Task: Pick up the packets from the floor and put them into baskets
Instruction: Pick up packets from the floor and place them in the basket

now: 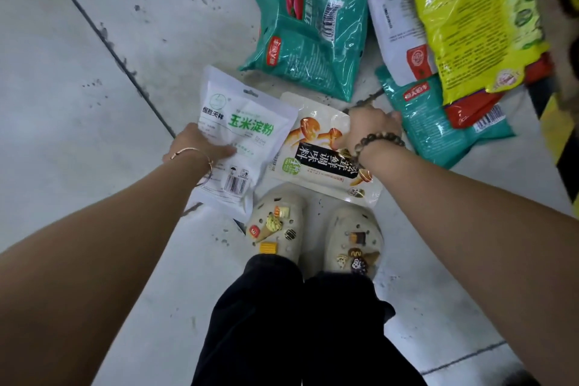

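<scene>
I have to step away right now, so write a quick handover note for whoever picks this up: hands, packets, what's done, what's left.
Left hand: gripping the white packet by its left edge; the packet looks partly lifted.
Right hand: closed on the right edge of the mushroom packet, which lies by the shoes.
On the floor: a green packet straight ahead; to the right a pile with a yellow packet on top, a white one, a red one and another green one under it.
Done: nothing binned that I can see; no basket in view.
Left: lift these two, find the baskets, then clear the rest.
</scene>
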Demonstrator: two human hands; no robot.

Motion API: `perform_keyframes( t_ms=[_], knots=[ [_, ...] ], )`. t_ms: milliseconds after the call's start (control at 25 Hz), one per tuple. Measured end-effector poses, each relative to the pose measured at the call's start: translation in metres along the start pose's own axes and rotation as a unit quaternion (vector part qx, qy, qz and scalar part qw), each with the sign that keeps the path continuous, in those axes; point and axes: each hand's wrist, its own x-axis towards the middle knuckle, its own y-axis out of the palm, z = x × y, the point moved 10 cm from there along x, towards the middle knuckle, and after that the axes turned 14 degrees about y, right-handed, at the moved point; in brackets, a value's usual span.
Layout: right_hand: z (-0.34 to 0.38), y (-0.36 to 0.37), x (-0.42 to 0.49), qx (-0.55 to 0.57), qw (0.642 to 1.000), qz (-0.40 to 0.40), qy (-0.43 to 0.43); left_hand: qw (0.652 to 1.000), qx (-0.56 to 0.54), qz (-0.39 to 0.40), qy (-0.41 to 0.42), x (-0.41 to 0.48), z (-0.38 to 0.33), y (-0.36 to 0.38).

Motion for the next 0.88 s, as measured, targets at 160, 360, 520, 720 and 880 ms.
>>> perform_keyframes(
  t_ms=[160,360,520,720,880],
  knots=[
    [-0.012,-0.001,-0.007,0.076,0.995,0.061,-0.006,0.998,-0.032,-0.033,0.036,-0.007,-0.011,-0.013],
    [-0.068,-0.038,-0.044,0.249,0.967,0.028,0.045,0.993,0.051,-0.063,0.083,-0.052,-0.062,-0.052],
    [-0.128,-0.062,-0.091,0.487,0.862,0.057,0.131,0.970,0.112,-0.065,0.204,-0.105,-0.130,-0.086],
    [-0.182,-0.095,-0.175,0.647,0.741,0.043,0.174,0.968,0.041,-0.045,0.244,-0.171,-0.186,-0.111],
    [-0.226,-0.094,-0.252,0.737,0.630,0.040,0.240,0.962,0.007,-0.021,0.272,-0.234,-0.226,-0.118]
  ],
)
